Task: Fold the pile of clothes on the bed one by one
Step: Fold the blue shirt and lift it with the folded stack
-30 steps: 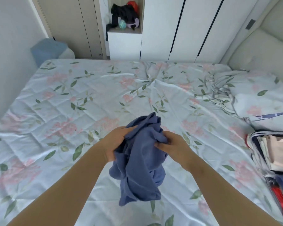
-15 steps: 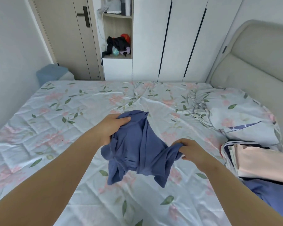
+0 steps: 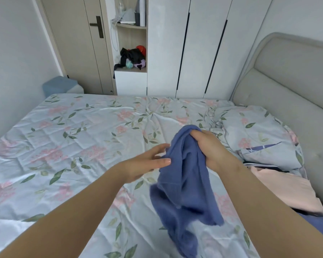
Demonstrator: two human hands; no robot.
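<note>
The step in hand looks like the opening-out of one piece before any fold is made. A blue garment hangs bunched in the air over the bed, just left of the pillow, and its lower end trails toward the sheet. The right hand is clenched round the top of it, fingers curled into the cloth. The left hand reaches in from farther left of the pillow with fingers fairly straight and the thumb tip at the garment's edge. Whether that is a pinch or only a touch cannot be told. No flat fold shows in the cloth, so I judge this piece barely begun. The pile — a pink cloth with something blue under it — lies just on the near side of the pillow, and I cannot tell whether those pieces are folded or waiting. The next move, as I judge it, calls for the left hand to find a hem or seam and take a firm hold. Then both hands draw apart so the limp cloth spreads, and it can be laid flat on the open sheet left of the pillow. No writing can be read: the garment shows no label or print, and the bottles on the shelf — far beyond the pillow — are too small to make out.
</note>
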